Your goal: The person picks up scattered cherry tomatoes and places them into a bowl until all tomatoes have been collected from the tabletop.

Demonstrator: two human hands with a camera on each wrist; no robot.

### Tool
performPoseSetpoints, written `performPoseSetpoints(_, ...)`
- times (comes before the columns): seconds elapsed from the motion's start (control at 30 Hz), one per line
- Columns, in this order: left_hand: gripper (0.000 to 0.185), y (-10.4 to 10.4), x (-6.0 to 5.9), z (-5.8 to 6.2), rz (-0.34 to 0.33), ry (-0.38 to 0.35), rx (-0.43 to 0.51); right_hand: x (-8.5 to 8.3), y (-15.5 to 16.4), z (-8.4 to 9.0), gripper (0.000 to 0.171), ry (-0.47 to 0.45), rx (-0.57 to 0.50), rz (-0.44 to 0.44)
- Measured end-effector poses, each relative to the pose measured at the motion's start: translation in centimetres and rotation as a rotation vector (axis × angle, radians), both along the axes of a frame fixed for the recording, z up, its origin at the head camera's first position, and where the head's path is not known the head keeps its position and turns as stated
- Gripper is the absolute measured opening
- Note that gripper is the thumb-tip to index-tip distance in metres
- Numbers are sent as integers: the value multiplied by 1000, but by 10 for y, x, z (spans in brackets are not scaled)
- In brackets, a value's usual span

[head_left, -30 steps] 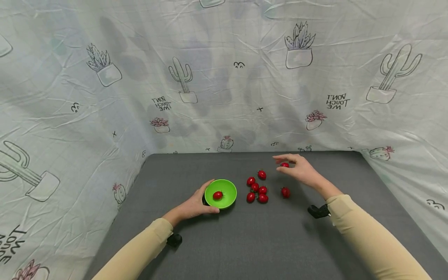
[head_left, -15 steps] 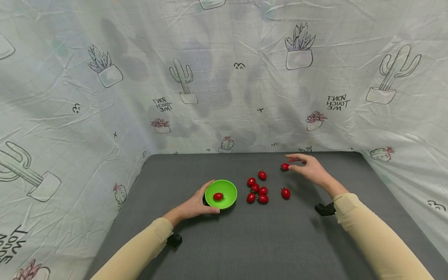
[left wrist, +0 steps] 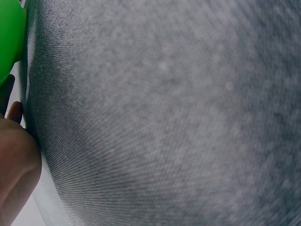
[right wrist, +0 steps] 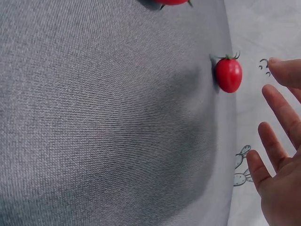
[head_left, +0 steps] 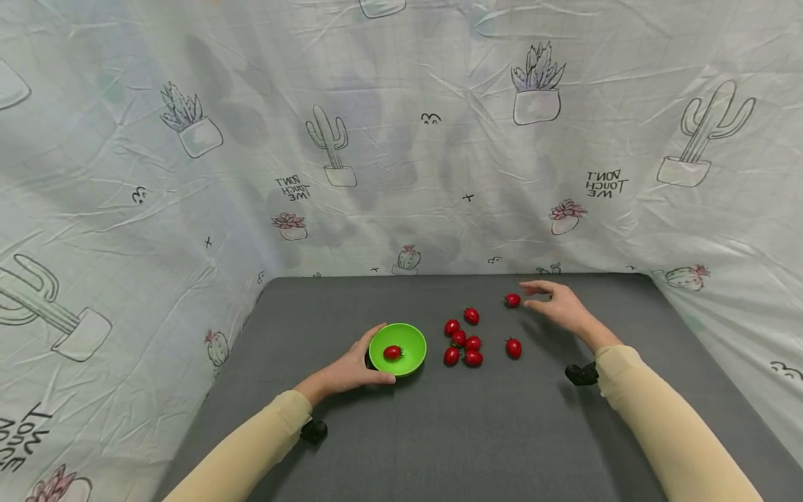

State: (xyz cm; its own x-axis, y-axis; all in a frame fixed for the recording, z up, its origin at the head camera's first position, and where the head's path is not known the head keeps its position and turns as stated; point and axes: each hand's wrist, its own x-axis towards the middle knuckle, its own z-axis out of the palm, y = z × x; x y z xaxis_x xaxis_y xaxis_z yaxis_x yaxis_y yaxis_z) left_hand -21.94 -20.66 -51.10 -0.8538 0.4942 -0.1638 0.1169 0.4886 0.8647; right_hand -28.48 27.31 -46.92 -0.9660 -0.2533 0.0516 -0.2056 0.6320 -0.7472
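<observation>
My left hand (head_left: 353,366) grips a small green bowl (head_left: 417,348) from its left side, thumb along the near rim and fingers at the far rim. Inside the bowl lies one red cherry tomato (head_left: 392,353). A bit of the bowl (left wrist: 9,37) shows at the edge of the left wrist view. My right hand (head_left: 560,307) hovers at the back right with spread fingers and holds nothing. Just left of its fingertips a cherry tomato (head_left: 512,300) lies alone on the table. In the right wrist view, this tomato (right wrist: 229,75) stands apart from the fingers.
Several cherry tomatoes (head_left: 459,339) lie in a loose cluster right of the bowl. Another single tomato (head_left: 513,348) sits farther right, nearer to me. The dark grey table (head_left: 439,439) meets a printed white cloth (head_left: 389,153) at the back and sides.
My right hand has drawn back to the right, leaving the far tomato in full view on the table. The left hand and bowl have stayed in place.
</observation>
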Motion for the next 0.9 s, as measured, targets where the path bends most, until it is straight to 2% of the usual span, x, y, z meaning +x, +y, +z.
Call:
performPoseSetpoints(0.23, 114, 0, -1, -2, -5, 1, -1, -5, 1, -9, 50, -41, 13, -20)
performPoseSetpoints(0.9, 113, -1, 1, -2, -5, 1, 3, -16, -6, -25, 48, -39, 37, -46)
